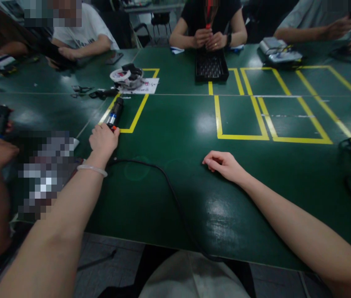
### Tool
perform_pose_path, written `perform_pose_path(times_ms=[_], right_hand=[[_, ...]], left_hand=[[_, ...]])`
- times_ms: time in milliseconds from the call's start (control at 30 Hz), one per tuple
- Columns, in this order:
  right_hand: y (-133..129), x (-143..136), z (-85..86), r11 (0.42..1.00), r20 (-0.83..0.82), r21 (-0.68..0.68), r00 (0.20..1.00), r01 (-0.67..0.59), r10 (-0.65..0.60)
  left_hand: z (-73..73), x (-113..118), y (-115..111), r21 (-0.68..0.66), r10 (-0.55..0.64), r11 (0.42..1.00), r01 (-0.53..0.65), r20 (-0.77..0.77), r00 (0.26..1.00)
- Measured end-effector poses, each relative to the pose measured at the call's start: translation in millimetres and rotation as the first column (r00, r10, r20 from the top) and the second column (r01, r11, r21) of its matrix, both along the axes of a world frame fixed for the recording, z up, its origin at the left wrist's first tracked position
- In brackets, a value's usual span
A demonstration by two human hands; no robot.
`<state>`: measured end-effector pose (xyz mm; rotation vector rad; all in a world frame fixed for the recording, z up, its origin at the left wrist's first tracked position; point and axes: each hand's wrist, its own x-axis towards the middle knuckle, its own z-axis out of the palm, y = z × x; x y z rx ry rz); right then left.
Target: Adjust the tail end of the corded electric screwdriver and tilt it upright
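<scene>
Head view: left hand (104, 138) closed over the near end of a dark tool (118, 108) with blue and orange parts, lying partly within yellow tape (139, 114) on the green surface (175, 124). Right hand (222, 163) rests to the right, grip narrow, fingers loosely curled; contents, if any, not visible. Risk 1: black cable (168, 178) runs from beside the left wrist over the near edge; a body shift could tug it and snag the wrist. Its link to the tool cannot be confirmed. Risk 2: a forward push could knock the black parts (101, 93) near the tool's far end.
</scene>
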<state>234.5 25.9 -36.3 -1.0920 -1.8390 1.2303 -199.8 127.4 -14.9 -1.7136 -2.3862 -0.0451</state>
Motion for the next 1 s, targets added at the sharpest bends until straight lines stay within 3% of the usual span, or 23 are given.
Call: perform_pose_path(times_ms=[200, 467, 733, 900, 1000], right_hand=[[0, -1, 0.3, 1.000, 0.002, -0.001, 1.000, -0.004, 0.004], [-1, -2, 1.2, 1.000, -0.008, -0.015, 1.000, 0.007, -0.007], [0, -3, -1.5, 0.998, 0.065, 0.066, 0.998, 0.003, -0.008], [-3, -5, -2.3, 0.988, 0.050, 0.152, 0.999, -0.025, 0.017], [-5, -9, 0.2, 0.975, 0.122, 0.207, 0.991, -0.076, 0.051]], left_hand=[[-1.8, 22, -18, 0.015, -0.035, 0.999, 0.034, 0.014, 0.999], [4.5, 88, -63, -0.046, -0.207, 0.978, 0.205, -0.023, 0.978], [8.9, 162, -97, -0.067, -0.480, 0.875, 0.479, 0.004, 0.877], [7.5, 206, -109, -0.062, -0.586, 0.807, 0.587, 0.027, 0.810], [7.3, 226, -116, -0.060, -0.634, 0.769, 0.636, 0.053, 0.771]])
